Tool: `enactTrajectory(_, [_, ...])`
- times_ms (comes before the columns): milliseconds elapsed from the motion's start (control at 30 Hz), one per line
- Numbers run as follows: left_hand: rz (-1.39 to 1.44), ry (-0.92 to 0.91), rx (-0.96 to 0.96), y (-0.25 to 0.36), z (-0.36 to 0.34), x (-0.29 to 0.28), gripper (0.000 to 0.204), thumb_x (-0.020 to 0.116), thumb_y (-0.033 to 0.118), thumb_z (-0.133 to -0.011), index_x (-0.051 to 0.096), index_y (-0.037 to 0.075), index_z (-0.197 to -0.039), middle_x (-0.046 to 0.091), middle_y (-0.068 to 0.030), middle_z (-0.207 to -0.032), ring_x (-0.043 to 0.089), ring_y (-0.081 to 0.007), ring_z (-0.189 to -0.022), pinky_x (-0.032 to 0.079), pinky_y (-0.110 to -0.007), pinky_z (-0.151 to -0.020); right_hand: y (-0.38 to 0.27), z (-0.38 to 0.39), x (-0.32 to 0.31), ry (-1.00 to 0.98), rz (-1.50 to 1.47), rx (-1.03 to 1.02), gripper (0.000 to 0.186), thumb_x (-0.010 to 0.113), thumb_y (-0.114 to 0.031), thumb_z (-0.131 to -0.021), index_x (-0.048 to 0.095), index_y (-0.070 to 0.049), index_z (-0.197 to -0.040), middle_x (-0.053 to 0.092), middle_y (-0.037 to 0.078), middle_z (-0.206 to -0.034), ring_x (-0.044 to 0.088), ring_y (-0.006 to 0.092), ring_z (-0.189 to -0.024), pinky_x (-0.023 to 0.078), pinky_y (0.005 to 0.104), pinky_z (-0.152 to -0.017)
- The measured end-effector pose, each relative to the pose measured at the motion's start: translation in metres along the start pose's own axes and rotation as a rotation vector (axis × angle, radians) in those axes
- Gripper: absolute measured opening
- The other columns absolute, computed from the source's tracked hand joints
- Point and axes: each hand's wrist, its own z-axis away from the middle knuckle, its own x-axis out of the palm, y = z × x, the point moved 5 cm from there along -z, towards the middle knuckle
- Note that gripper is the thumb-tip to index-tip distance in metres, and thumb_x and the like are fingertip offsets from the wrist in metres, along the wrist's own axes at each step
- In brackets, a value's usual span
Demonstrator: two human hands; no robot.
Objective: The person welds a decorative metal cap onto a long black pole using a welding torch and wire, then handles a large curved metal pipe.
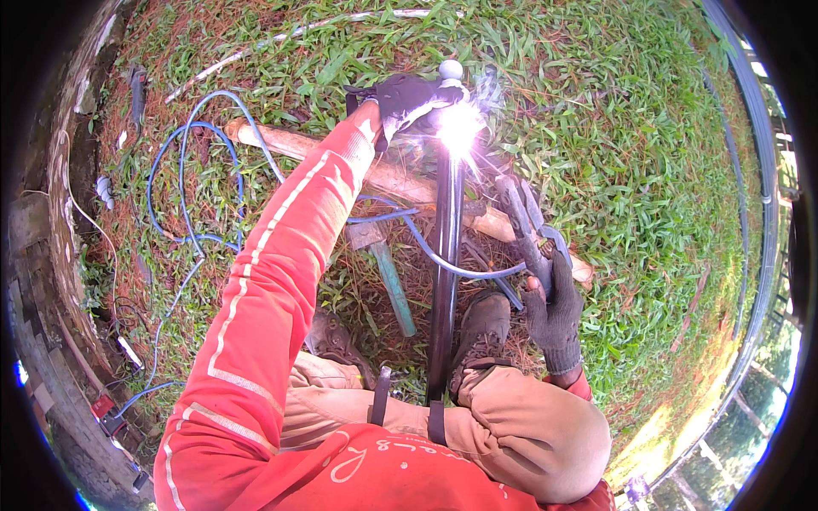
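A bright arc with sparks and smoke glares near the top of an upright black metal pipe (447, 298), under a pale ball (451, 70), hiding the joint. My left hand (402, 109), in a dark, pale-edged glove, is closed on the pipe's top just left of the glare. In a dark knit glove, my right hand (553, 311) grips a welding electrode holder (523, 223) at the right, its thin rod pointing up-left toward the arc. Behind the pipe lies a pale log (281, 143). A blue cable (464, 271) curves past the pipe to the holder.
Grass (613, 128) surrounds me. A green-handled hammer (392, 289) lies left of the pipe, near my boot (481, 332). Loops of blue cable (184, 170) lie at the left, beside a weathered edge (60, 255) with a red object (104, 407). A pale stick (221, 68) lies at the back.
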Motion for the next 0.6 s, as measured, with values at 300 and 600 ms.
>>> enactTrajectory(300, [-0.174,-0.012,-0.177,0.013,0.007,0.009,0.048,0.081,0.059,-0.098,0.086,0.013,-0.108,0.067,0.0021,-0.078,0.055,-0.01,-0.069,0.041,-0.031,-0.061,0.019,0.005,-0.001,-0.022,0.055,-0.025,0.061,0.074,-0.032,-0.108,0.056,0.005,-0.153,0.076,0.027,-0.118,0.081,0.0413,-0.104,0.062,0.045,-0.088])
enactTrajectory(600, [-0.154,-0.029,-0.159,0.019,0.015,0.008,0.05,0.082,0.061,-0.096,0.085,0.013,-0.107,0.069,0.0024,-0.079,0.052,-0.0105,-0.065,0.038,-0.031,-0.058,0.019,0.004,0.0,0.015,0.067,-0.063,0.062,0.073,-0.032,-0.108,0.056,0.005,-0.154,0.076,0.029,-0.12,0.081,0.0441,-0.108,0.062,0.0462,-0.089])
